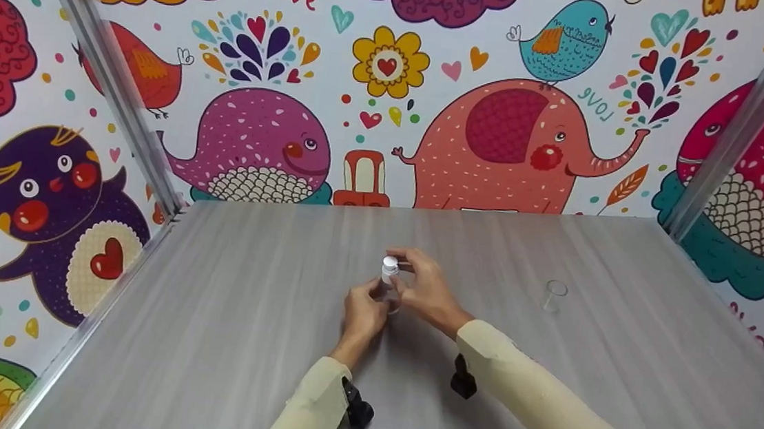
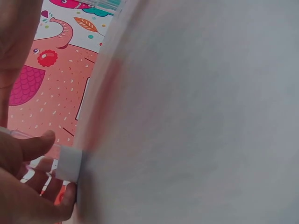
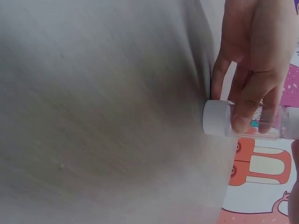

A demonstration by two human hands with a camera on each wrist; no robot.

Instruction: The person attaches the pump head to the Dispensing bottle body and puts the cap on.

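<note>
A small clear bottle (image 3: 275, 126) stands upright between the hands, with a white bottom end (image 3: 215, 117) close against the tabletop. My left hand (image 1: 365, 313) holds its lower clear part, fingers and thumb around the sides; the left wrist view also shows this grip on the bottle (image 2: 68, 163). At the top, my right hand (image 1: 427, 291) pinches the white cap (image 1: 389, 263) between thumb and fingers. The right wrist view cuts off most of this upper hold. A clear, open-topped glass container (image 1: 554, 297) stands apart, to the right of both hands.
The grey wood-grain table (image 1: 239, 340) runs back to a wall with printed cartoon animals (image 1: 499, 142). Metal posts (image 1: 114, 73) rise at its back corners. Black wrist cameras (image 1: 357, 406) hang below both cream sleeves (image 1: 546, 395).
</note>
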